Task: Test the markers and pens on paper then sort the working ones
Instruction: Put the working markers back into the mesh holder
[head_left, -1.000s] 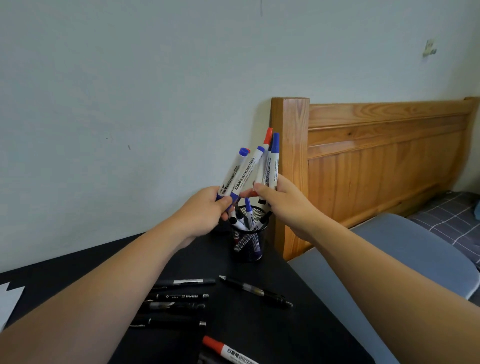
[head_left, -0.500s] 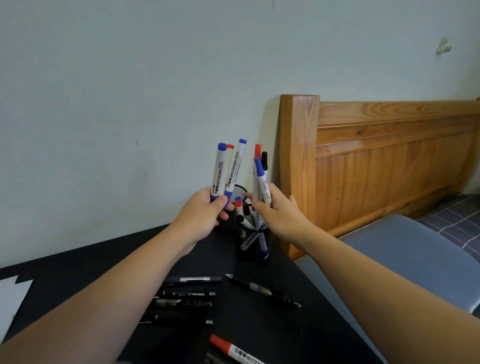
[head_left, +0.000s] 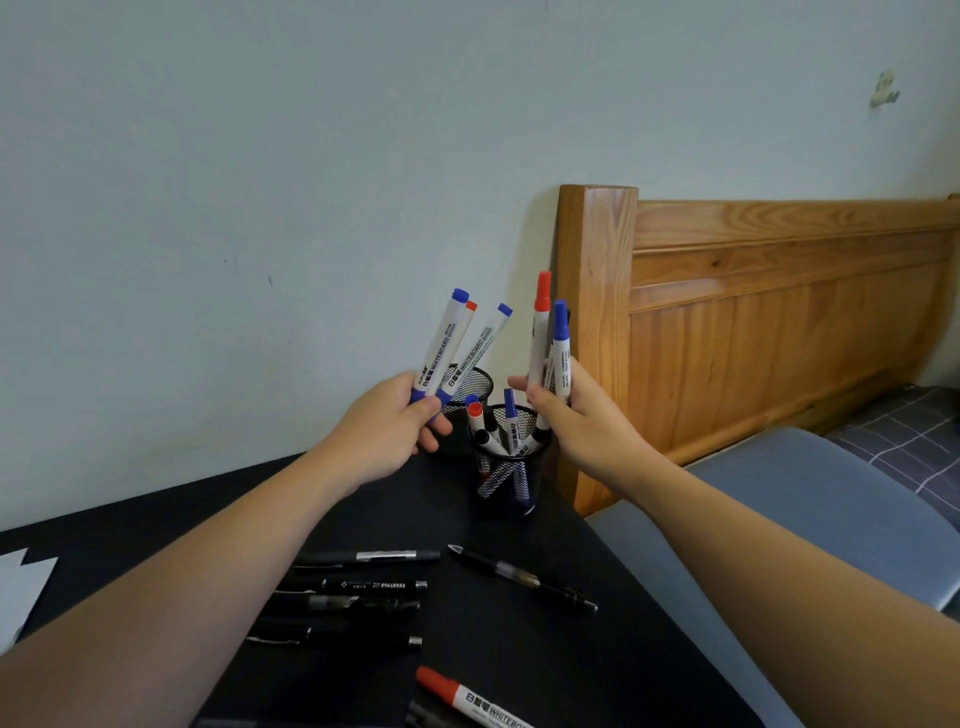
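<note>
White markers (head_left: 441, 348) with blue and red caps, black mesh cup (head_left: 506, 467), black desk (head_left: 519, 649)

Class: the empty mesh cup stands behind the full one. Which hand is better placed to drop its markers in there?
Left hand, probably: its three whiteboard markers hover beside the empty black mesh cup.

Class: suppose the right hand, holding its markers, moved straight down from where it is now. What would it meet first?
Most likely the mesh pen cup and the markers standing in it; the right hand hovers just above its right rim, though depth is uncertain.
</note>
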